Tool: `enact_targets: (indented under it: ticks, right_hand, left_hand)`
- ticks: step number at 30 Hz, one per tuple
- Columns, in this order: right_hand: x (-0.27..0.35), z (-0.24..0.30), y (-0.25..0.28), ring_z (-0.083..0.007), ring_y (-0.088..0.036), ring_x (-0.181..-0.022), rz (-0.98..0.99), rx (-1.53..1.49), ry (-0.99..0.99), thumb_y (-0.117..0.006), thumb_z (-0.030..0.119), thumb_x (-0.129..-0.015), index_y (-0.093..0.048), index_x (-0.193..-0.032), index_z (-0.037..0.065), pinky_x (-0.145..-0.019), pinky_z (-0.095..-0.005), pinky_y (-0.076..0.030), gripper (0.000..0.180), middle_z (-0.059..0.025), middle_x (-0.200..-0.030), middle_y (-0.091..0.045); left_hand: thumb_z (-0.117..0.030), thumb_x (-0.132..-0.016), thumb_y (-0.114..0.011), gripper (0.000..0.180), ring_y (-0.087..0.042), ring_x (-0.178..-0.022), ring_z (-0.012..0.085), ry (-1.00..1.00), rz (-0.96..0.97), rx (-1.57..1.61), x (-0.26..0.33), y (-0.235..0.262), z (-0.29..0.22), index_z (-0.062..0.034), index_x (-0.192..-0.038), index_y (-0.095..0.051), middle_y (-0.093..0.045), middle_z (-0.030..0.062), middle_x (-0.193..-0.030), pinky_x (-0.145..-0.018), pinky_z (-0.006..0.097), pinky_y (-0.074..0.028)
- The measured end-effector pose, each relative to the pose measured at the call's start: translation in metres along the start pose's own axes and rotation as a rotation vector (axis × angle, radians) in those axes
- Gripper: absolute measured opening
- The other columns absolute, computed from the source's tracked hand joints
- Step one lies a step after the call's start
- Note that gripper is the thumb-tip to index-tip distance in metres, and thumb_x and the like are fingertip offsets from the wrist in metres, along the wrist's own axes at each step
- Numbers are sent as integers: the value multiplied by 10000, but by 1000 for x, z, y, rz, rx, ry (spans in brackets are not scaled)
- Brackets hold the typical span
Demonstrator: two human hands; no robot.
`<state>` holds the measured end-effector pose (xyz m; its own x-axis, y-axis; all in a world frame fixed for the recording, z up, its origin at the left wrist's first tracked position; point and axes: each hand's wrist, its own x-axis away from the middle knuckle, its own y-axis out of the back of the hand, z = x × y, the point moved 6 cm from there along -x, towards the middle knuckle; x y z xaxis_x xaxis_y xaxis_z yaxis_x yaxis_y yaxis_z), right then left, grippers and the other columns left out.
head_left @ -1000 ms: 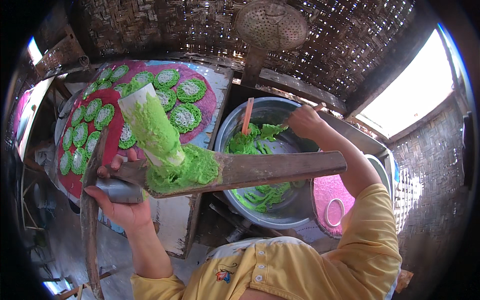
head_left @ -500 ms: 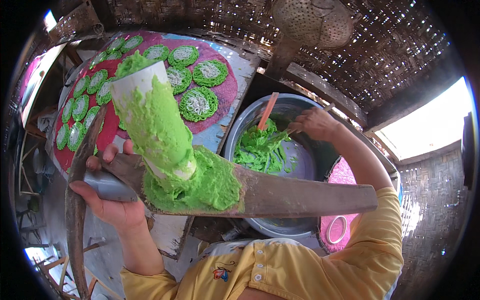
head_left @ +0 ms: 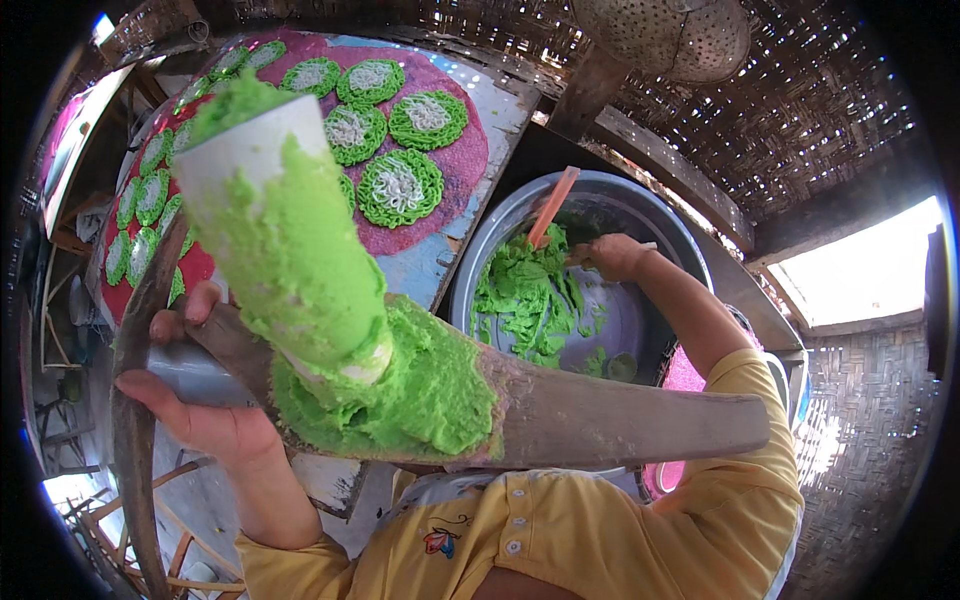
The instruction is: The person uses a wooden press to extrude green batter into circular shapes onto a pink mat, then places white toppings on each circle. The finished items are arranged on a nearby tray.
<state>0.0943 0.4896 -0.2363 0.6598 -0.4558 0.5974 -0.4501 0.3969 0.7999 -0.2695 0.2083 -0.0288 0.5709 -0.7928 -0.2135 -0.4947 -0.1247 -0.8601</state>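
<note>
On the left, my left hand (head_left: 225,425) is closed around the wooden press (head_left: 630,415), at its grey metal cylinder (head_left: 195,375). A white plunger tube (head_left: 290,240), thickly smeared with green dough, rises from the press, and more green dough (head_left: 410,390) is heaped about its base. My right hand (head_left: 612,257) reaches into the grey basin (head_left: 465,270), closed on a pale-handled utensil (head_left: 649,246) whose working end is hidden. Green dough (head_left: 525,285) lies smeared inside the basin, close to the fingers. An orange stick-like handle (head_left: 555,207) stands up from it.
Green noodle-like rounds with white centres (head_left: 400,187) lie on pink and red mats on the table (head_left: 425,275) at the far left. A curved wooden piece (head_left: 135,430) stands beside my left hand. A perforated woven hat-like thing (head_left: 670,35) hangs on the far wall.
The press has tilted and shifted slightly, its plunger top moving left and nearer. My right hand has moved left and lower into the basin, closer to the dough.
</note>
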Motion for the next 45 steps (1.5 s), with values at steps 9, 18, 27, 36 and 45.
enact_targets:
  ticks: [9,18,27,36,45]
  right_hand:
    - [34,25,-6,-344,-606,-887,10,-262,26,-517,143,-859,-615,-1050,75,-765,-430,-468,225,-166,-905,-645]
    - [88,92,27,-297,-625,-904,26,-166,-107,-531,238,-844,-670,-997,94,-792,-431,-469,252,-157,-971,-652]
    - [92,98,-33,-249,-639,-903,37,-120,-54,-568,278,-814,-651,-1022,108,-754,-382,-506,281,-107,-956,-660]
    - [295,128,61,-145,-596,-578,-65,-472,-216,-621,483,-813,-661,-1072,121,-550,-304,-485,447,-81,-712,-648]
    - [378,218,98,-84,-562,-548,-94,-788,252,-512,280,-933,-584,-1205,111,-524,-243,-469,329,-33,-715,-656]
  left_hand:
    - [-523,-832,-562,459,-437,-1159,397,86,228,82,-2,-2,1,-123,-1058,-551,-478,98,-1085,-1015,540,-299]
    - [-250,-883,-576,224,-451,-1135,387,74,282,40,-4,-7,3,-100,-1042,-526,-493,81,-1046,-1023,495,-281]
    - [-148,-789,-656,227,-520,-1018,369,-25,358,-10,-7,-5,-3,-85,-969,-534,-493,67,-988,-959,491,-366]
    - [-334,-733,-714,402,-538,-723,234,-175,662,-570,43,-55,-92,-51,-957,-536,-477,73,-907,-685,391,-454]
    - [-292,-624,-739,450,-588,-955,284,-222,1215,-1478,146,-136,28,-143,-1034,-629,-593,109,-1074,-814,356,-488]
